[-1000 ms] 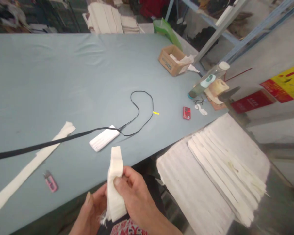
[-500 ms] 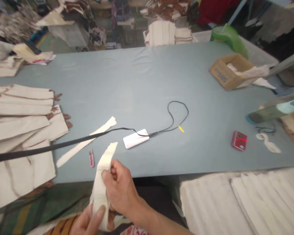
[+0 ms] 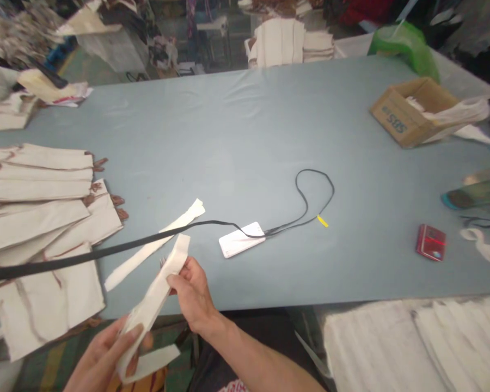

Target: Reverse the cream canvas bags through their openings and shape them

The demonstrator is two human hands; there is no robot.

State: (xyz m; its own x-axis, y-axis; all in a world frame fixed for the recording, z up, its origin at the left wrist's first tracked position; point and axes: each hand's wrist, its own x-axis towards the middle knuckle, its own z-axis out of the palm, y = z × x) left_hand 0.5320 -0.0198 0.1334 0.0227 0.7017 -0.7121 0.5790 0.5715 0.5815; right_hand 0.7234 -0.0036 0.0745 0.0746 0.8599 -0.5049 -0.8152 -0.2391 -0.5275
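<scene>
A cream fabric strip (image 3: 157, 294) stretches between my two hands at the table's near edge. My right hand (image 3: 194, 291) pinches it close to its upper end, thumb on top. Lower down, my left hand (image 3: 114, 348) grips it between thumb and fingers, and the strip's other end curls loose below that hand. Another cream strip (image 3: 134, 262) lies flat on the table just beyond. The thread snips (image 3: 162, 262) are mostly hidden behind the held strip; only their tips show.
A white power bank (image 3: 242, 240) with a black cable (image 3: 126, 239) lies mid-table. Stacked cream fabric pieces (image 3: 41, 218) cover the left side. Rightward are a red box (image 3: 432, 242), a cardboard box (image 3: 404, 117) and a bottle (image 3: 473, 193). Folded cream cloth (image 3: 375, 348) sits at lower right.
My left hand has moved left and down, away from my right hand, so more of the strip shows, with its loose end hanging out. The view has shifted slightly left.
</scene>
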